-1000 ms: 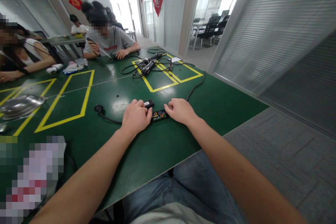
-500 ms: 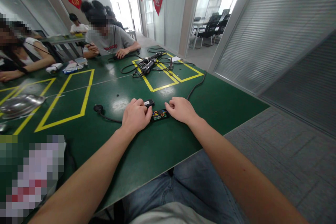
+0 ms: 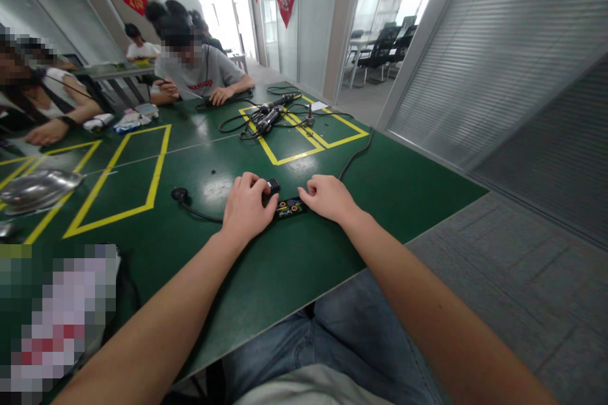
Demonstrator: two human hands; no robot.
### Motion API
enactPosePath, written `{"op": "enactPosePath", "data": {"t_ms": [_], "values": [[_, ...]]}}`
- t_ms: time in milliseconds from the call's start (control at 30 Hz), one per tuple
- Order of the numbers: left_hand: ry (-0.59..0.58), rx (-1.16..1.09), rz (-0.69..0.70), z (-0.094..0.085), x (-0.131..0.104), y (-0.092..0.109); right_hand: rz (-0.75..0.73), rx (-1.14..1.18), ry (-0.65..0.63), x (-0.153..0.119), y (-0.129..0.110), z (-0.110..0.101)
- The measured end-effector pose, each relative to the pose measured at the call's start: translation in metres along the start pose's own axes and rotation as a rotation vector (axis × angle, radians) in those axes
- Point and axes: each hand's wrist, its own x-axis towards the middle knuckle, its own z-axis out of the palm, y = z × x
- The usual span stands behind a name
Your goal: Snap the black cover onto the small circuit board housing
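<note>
An opened black device with a circuit board and orange rings lies on the green table between my hands. My left hand is closed around its left end, fingers curved over a black cover just behind the board. My right hand is closed too, thumb and forefinger at the device's right end. A cable runs from under my left hand to a black plug. Another cable leads away behind my right hand.
Electric screwdrivers with tangled cords lie at the back within yellow tape. A metal dish is at the left. A person in a grey shirt sits across; another person's hand rests at the far left.
My left hand has shifted slightly, its fingers now covering more of the black cover. At the left, the other person's hand has moved right along the table.
</note>
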Motion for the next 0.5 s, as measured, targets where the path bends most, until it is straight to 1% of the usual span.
{"op": "enactPosePath", "data": {"t_ms": [67,100,167,233,267,333,400,467,500], "values": [[0.044,-0.039,-0.104,0.005,0.000,-0.006,-0.004,0.003,0.000,0.000,0.000,0.000],[0.048,-0.060,-0.162,0.008,0.000,-0.010,-0.005,0.004,-0.002,0.000,0.000,0.000],[0.019,-0.117,-0.246,0.011,0.002,-0.016,-0.008,0.006,-0.007,0.000,0.000,-0.001],[-0.009,-0.172,-0.279,0.010,0.004,-0.017,-0.016,0.008,-0.011,0.000,0.001,-0.001],[-0.016,-0.197,-0.267,0.008,0.004,-0.016,-0.022,0.008,-0.013,0.000,0.002,0.000],[-0.019,-0.244,-0.178,0.003,0.004,-0.011,-0.032,0.010,-0.012,0.001,0.004,0.000],[-0.050,-0.293,-0.006,-0.004,0.003,-0.004,-0.032,0.023,-0.008,0.001,0.005,0.001],[-0.135,-0.307,0.152,-0.010,0.001,0.002,-0.025,0.041,-0.003,0.001,0.006,0.001],[-0.180,-0.305,0.205,-0.012,0.000,0.005,-0.024,0.047,-0.003,0.001,0.006,0.001]]}}
